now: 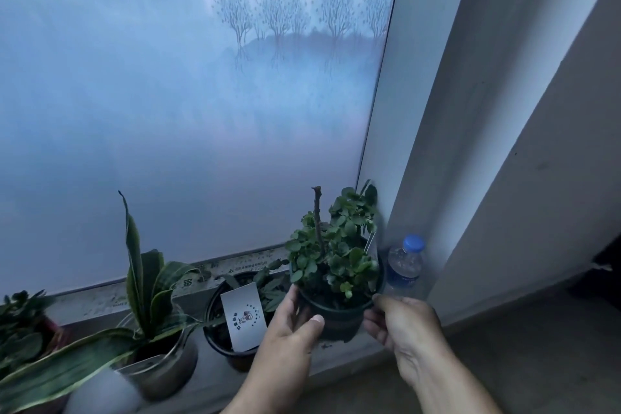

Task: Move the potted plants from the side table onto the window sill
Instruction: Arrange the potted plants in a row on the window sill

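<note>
upright pot (339, 316) between both hands (289, 326)

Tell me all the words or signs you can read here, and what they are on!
None can be quoted for sure.
Window frame strip: printed characters and a small warning triangle, too blurred to read.
White card in the black pot: a little picture ringed by dots, with no readable words.
Water bottle: blue label, with print too small to read.
Pot held by both hands: no writing visible.
</note>
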